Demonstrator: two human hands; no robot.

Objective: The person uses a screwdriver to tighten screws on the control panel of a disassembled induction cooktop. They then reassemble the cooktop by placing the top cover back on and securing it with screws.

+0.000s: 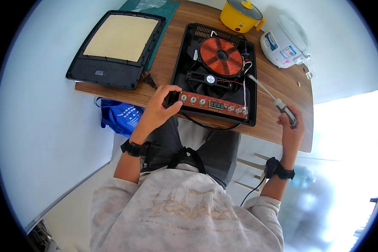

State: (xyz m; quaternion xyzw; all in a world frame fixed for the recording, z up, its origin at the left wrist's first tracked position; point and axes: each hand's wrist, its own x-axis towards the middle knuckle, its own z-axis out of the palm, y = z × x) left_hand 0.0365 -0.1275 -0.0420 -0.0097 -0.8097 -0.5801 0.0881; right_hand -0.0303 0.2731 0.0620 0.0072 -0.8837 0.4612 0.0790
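An opened induction cooker base (252,92) lies on the table, its copper coil (235,59) and a small fan unit showing. Along its near edge runs a reddish-brown control board (216,104) with several buttons and a small display. My left hand (160,110) is closed at the board's left end, thumb and fingers pinching its edge by the casing corner. In my right hand (292,126) is a screwdriver (284,111) with a grey and white handle. Its shaft slants up and left, the tip over the base's right side near a white cable; I cannot tell whether it touches.
The cooker's black top cover (113,75) lies underside up at the left, partly on a green cutting mat (166,25). A power plug (149,79) sits beside it. A yellow pot (239,19) and a white rice cooker (281,46) stand behind. A blue bag (119,117) hangs below the table edge.
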